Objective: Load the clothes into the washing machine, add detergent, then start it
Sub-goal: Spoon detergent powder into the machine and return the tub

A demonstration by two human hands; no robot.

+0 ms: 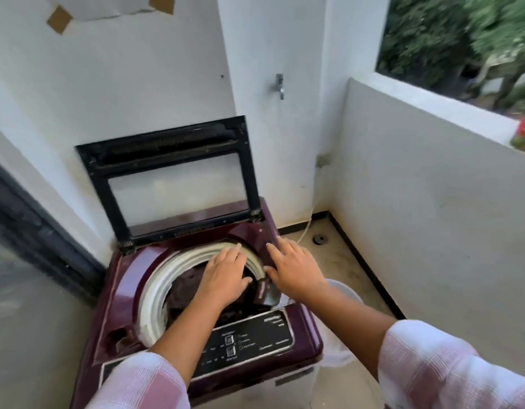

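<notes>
White-walled balcony corner with a low parapet point(432, 113) and greenery beyond. We see the maroon top-loading washing machine point(122, 290) standing in the corner, its glass lid point(167, 156) raised against the wall. Dark clothes point(181, 293) lie inside the drum, ringed by the white tub rim point(155, 290). Our left hand point(224, 276) is palm-down over the drum opening, fingers straight and holding nothing. Our right hand point(293, 268) is over the opening's right edge, fingers spread and empty; we cannot tell whether either touches the machine. The control panel point(255, 335) lies nearest us. A white bucket point(344, 293) stands just beside the machine's right side.
</notes>
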